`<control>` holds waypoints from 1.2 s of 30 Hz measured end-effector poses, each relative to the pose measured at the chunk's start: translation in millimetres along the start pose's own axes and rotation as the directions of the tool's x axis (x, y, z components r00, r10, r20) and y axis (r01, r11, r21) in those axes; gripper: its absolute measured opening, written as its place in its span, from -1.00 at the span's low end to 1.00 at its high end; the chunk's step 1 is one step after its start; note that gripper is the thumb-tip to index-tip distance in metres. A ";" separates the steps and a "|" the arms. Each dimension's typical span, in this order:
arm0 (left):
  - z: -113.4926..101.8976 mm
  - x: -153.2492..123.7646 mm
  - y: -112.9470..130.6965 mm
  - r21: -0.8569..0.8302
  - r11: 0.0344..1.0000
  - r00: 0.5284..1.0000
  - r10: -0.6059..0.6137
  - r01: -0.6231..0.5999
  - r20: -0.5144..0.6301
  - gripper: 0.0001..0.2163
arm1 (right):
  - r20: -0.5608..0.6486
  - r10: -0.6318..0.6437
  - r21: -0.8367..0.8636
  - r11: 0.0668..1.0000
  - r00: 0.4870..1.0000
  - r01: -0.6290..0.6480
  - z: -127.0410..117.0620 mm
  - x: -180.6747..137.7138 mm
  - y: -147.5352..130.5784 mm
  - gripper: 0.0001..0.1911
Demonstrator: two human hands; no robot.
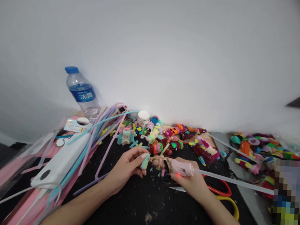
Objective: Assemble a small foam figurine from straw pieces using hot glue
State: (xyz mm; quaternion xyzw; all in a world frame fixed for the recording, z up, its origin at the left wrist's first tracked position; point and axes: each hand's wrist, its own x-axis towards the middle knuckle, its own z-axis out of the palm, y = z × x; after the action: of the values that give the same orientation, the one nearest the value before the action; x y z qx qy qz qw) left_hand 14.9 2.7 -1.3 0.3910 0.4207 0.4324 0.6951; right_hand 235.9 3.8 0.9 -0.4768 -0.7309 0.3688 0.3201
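My left hand [133, 162] pinches a small pale-green and yellow fuzzy piece [145, 161] between thumb and fingers. Wrapped in my right hand [193, 182] is a pale pink hot glue gun [182, 167], its nozzle end crusted and pointing left at the fuzzy piece. I cannot tell whether the tip touches it. A long translucent glue stick [227, 179] runs out of the gun's back to the right. Partly hidden under my right hand lie scissors [219, 187] with red and yellow handles. Small colourful fuzzy figures [158, 147] lie just beyond both hands.
A blue-capped bottle [82, 92] leans by the wall at the left. Near it are long pastel pipe cleaners [110, 147] and a white power strip [62, 157] with a cable. A white paper cup [143, 118] stands at the back. More coloured figures [252, 147] lie at the right.
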 end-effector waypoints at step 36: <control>-1.7 2.0 -2.0 0.040 0.999 0.998 0.034 -0.032 -0.047 -0.78 | 0.114 0.008 -0.008 1.000 0.993 -0.007 1.1 -3.4 3.8 -0.71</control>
State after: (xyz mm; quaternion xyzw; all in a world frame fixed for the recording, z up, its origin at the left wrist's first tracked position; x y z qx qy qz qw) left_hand 14.4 4.3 -4.2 0.4011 0.4392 0.4447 0.6697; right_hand 237.9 1.4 -3.2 -0.4590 -0.7476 0.3937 0.2746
